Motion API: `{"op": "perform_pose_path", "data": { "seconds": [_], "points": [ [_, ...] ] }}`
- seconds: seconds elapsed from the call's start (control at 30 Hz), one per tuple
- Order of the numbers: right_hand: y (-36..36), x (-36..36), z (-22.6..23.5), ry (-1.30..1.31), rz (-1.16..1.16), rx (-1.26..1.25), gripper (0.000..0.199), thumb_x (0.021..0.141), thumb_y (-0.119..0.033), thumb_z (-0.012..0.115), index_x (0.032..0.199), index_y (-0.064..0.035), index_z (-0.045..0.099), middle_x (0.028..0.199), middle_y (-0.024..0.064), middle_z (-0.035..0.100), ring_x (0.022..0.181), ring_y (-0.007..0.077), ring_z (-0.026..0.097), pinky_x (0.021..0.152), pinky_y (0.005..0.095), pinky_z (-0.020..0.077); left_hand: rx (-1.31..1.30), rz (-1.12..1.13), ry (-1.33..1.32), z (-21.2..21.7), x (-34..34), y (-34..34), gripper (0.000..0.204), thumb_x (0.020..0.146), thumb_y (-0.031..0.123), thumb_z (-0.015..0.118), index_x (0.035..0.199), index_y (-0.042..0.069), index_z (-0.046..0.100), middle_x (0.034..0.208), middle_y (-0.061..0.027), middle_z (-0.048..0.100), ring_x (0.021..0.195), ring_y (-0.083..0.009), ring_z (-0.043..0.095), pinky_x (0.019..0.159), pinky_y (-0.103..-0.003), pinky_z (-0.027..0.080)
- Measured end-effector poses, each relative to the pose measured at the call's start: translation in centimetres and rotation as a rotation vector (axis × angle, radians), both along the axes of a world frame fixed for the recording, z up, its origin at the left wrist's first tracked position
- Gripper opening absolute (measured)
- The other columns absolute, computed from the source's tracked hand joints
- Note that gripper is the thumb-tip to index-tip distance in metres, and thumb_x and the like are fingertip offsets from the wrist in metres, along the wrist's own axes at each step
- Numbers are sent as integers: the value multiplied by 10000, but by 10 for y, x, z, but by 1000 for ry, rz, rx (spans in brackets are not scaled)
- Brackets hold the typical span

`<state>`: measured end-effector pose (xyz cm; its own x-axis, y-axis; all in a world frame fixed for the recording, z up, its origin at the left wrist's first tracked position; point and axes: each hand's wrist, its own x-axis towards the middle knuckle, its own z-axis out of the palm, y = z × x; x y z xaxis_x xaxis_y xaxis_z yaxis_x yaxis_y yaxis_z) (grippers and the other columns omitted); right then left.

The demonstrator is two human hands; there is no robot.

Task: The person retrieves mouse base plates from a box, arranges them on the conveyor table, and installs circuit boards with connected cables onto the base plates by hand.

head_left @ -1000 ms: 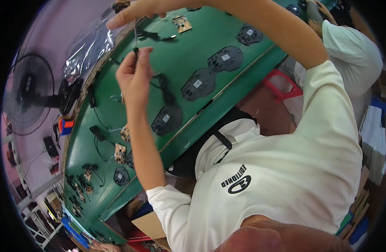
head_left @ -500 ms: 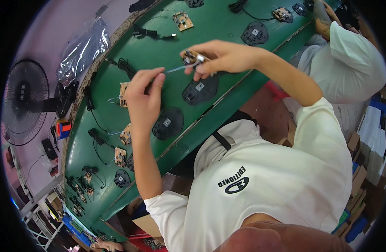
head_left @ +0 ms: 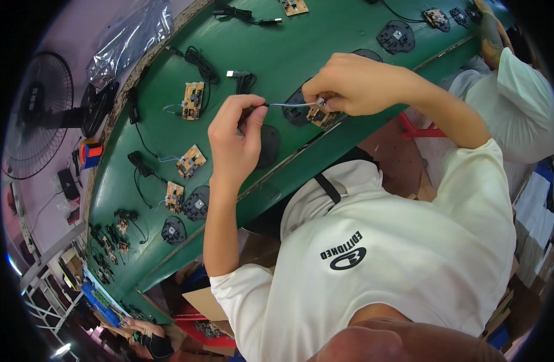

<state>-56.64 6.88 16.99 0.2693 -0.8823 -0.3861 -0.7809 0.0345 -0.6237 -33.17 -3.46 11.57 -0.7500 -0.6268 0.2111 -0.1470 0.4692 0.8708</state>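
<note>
Circuit board (head_left: 320, 117) sits at the fingertips of your right hand (head_left: 354, 84), on the side of them toward you, and in this view it overlaps the near edge of the green bench (head_left: 343, 30), which spreads beyond both your hands. Just right of your left hand (head_left: 237, 130), and partly covered by it, lies a dark base (head_left: 269, 148); a second base (head_left: 296, 111) shows between your hands, behind the board. Farther left of your left hand lies a loose board (head_left: 193, 101), and just beyond its knuckles a coiled cable (head_left: 246, 83) ends in a silver plug (head_left: 231, 74).

Your right hand is nearly closed, its fingers curled down and pinching the board; your palm hides part of it, so I cannot tell its long axis. Your left hand is closed too, thumb and forefinger nipping the end of a black cable (head_left: 266, 105). From that pinch, thin wires (head_left: 292, 105) run nearly level and straight to your right hand, so the board lies directly right of your left hand, with your right hand nearer. Whether their tips are seated in the board, I cannot tell
</note>
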Motion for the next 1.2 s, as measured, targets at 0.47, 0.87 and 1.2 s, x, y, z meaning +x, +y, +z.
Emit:
{"op": "perform_pose_path", "data": {
  "seconds": [0.47, 0.87, 1.2],
  "points": [
    [19, 4, -12, -574, -200, -150, 627, 796, -195, 707, 1376, -57, 513, 904, 73, 615, 799, 186, 544, 770, 320, 443, 20, -73, -50, -3, -3, 8, 86, 881, 10, 693, 965, -8, 684, 879, -81, 655, 711, -140, 597, 612, -254, 459],
    [-3, 23, -88, -480, -491, -524, 352, 921, -335, 708, 1063, -18, 648, 898, 94, 642, 805, 225, 607, 729, 333, 479, -214, -140, -214, -18, -15, 17, 130, 834, 17, 717, 962, -4, 714, 850, -118, 650, 734, -280, 620, 643, -362, 486],
    [-4, 23, -92, -475, -445, -640, 310, 904, -243, 723, 1088, -10, 633, 887, 81, 610, 784, 205, 571, 716, 314, 461, -628, -301, -313, -17, -16, 17, 89, 845, 35, 670, 927, 5, 685, 841, -68, 570, 770, -236, 548, 668, -362, 430]
  ]
}}
